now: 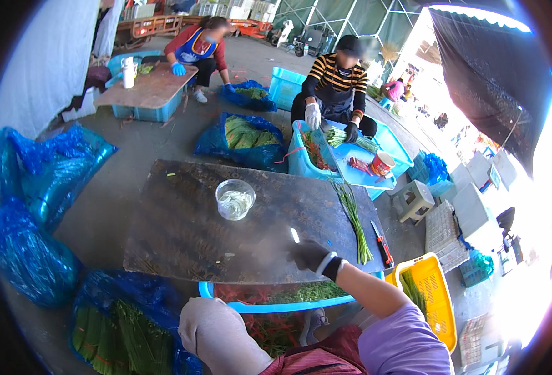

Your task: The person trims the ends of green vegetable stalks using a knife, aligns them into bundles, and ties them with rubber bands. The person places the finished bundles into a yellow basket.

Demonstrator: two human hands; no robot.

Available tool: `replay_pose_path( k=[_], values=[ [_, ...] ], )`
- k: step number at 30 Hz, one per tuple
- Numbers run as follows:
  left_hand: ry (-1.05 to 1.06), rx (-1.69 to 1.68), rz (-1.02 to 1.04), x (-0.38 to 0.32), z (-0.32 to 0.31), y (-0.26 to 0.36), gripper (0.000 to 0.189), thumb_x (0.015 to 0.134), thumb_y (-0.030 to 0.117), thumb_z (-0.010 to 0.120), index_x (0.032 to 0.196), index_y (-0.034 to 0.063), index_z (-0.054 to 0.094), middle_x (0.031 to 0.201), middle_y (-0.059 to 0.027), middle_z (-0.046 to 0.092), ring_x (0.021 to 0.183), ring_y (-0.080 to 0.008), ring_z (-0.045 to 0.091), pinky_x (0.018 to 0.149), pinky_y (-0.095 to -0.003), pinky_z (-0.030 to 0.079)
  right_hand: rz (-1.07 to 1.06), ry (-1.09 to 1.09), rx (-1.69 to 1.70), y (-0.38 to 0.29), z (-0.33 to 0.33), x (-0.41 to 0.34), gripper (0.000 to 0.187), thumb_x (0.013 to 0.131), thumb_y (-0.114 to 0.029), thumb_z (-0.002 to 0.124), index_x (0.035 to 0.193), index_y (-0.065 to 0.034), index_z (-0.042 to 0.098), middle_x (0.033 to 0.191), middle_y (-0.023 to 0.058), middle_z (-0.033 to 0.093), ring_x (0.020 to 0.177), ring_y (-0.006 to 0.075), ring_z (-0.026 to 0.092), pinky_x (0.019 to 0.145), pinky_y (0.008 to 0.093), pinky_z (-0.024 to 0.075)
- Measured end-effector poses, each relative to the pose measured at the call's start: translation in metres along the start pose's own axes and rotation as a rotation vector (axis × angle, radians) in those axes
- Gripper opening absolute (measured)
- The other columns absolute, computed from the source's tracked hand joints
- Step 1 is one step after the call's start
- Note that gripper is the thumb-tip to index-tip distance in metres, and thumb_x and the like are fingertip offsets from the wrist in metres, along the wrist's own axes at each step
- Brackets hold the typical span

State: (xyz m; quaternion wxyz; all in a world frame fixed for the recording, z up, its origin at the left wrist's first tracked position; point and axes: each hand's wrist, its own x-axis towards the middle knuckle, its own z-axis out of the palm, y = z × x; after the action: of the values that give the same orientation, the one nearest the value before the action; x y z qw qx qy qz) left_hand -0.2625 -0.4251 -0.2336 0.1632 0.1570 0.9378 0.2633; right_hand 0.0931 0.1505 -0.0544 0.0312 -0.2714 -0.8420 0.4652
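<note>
My right hand (pixel 306 255), in a dark glove with a pale band at the wrist, is low over the dark board tabletop (pixel 177 225). Its fingers are blurred, so whether they hold anything is unclear. A small white strip (pixel 295 235) shows just beyond the fingers. My left hand is out of view. Right of the hand lies a bundle of long green stalks (pixel 358 225), and beside it a red-and-black utility knife (pixel 384 251). Farther off on the board stands a clear round tub (pixel 235 199) with pale, thin bands inside.
Under the board's near edge is a blue-rimmed tub (pixel 280 308) of green trimmings and red strips. Blue bags of greens (pixel 125 323) lie left; a yellow crate (pixel 440 300) stands right. Across the board, a person (pixel 337 84) handles stalks at blue crates (pixel 313 164); another person (pixel 196 51) sits farther back.
</note>
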Motion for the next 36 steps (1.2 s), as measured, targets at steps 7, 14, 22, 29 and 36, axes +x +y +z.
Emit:
replay_pose_path(
  k=[7,14,22,29,36],
  values=[
    [-0.052,-0.268,0.112,-0.056,-0.076,0.152,0.058,0.084,0.036,0.062,0.130,0.0016,0.052,0.121,-0.0180,0.061,0.107,-0.0283,0.059,0.096,-0.0401,0.047,0.234,0.161,0.626,0.032,-0.036,-0.092,0.025,0.088,-0.013,0.062,0.112,-0.0059,0.067,0.079,0.0058,0.065,0.056,0.0111,0.053,0.048,0.0266,0.0412],
    [-0.144,-0.467,0.086,-0.144,-0.123,0.264,0.047,0.092,0.030,0.057,0.128,0.0008,0.055,0.120,-0.0168,0.062,0.106,-0.0259,0.059,0.096,-0.0386,0.047,0.139,0.202,0.759,0.079,-0.049,-0.125,0.028,0.091,-0.027,0.063,0.109,-0.0076,0.069,0.082,0.0057,0.068,0.053,0.0108,0.050,0.047,0.0264,0.0396],
    [-0.137,-0.684,0.045,-0.207,-0.186,0.317,0.036,0.100,0.024,0.050,0.125,0.0000,0.058,0.119,-0.0155,0.063,0.105,-0.0232,0.059,0.096,-0.0368,0.046,-0.090,0.327,0.777,0.093,-0.065,-0.169,0.024,0.094,-0.023,0.060,0.109,-0.0055,0.069,0.076,0.0043,0.065,0.050,0.0086,0.049,0.045,0.0239,0.0374],
    [-0.519,-1.137,0.272,-0.160,-0.112,0.464,0.046,0.096,0.032,0.049,0.127,-0.0019,0.053,0.116,-0.0170,0.065,0.101,-0.0268,0.066,0.090,-0.0402,0.053,0.118,0.378,1.236,0.075,-0.083,-0.182,0.022,0.093,-0.022,0.061,0.108,-0.0069,0.068,0.072,0.0011,0.060,0.049,0.0081,0.048,0.044,0.0215,0.0338],
    [-0.889,-0.969,0.444,-0.130,0.124,0.584,0.042,0.095,0.026,0.061,0.129,0.0009,0.057,0.121,-0.0084,0.064,0.104,-0.0165,0.063,0.092,-0.0330,0.049,0.023,0.592,1.354,0.095,-0.102,-0.194,0.022,0.097,-0.020,0.052,0.101,-0.0026,0.065,0.074,0.0018,0.057,0.062,0.0110,0.053,0.057,0.0253,0.0441]
  ],
)
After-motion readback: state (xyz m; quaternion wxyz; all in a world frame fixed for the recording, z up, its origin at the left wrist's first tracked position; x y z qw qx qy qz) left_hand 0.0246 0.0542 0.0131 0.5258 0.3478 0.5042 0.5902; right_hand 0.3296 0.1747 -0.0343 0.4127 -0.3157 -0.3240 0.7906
